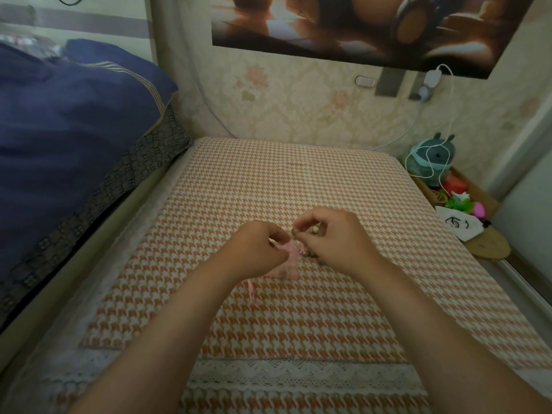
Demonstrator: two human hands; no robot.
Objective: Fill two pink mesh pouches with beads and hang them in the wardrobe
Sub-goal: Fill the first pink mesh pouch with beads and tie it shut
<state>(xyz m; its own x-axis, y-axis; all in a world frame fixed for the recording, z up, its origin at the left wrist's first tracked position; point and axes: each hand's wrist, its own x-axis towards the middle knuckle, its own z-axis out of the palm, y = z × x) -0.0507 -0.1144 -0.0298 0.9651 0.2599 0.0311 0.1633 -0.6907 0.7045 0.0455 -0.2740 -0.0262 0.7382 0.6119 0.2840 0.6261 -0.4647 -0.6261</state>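
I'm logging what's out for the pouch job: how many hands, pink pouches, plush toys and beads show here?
hands: 2, left hand and right hand
pink mesh pouch: 1
teal plush toy: 1
beads: too blurred to count
Total: 4 counted

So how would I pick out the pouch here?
Find the orange-checked mat in the middle. Two hands meet on it; the left hand pinches the pouch, the right hand holds beads. It is the only pink mesh thing there, a cord trailing out.
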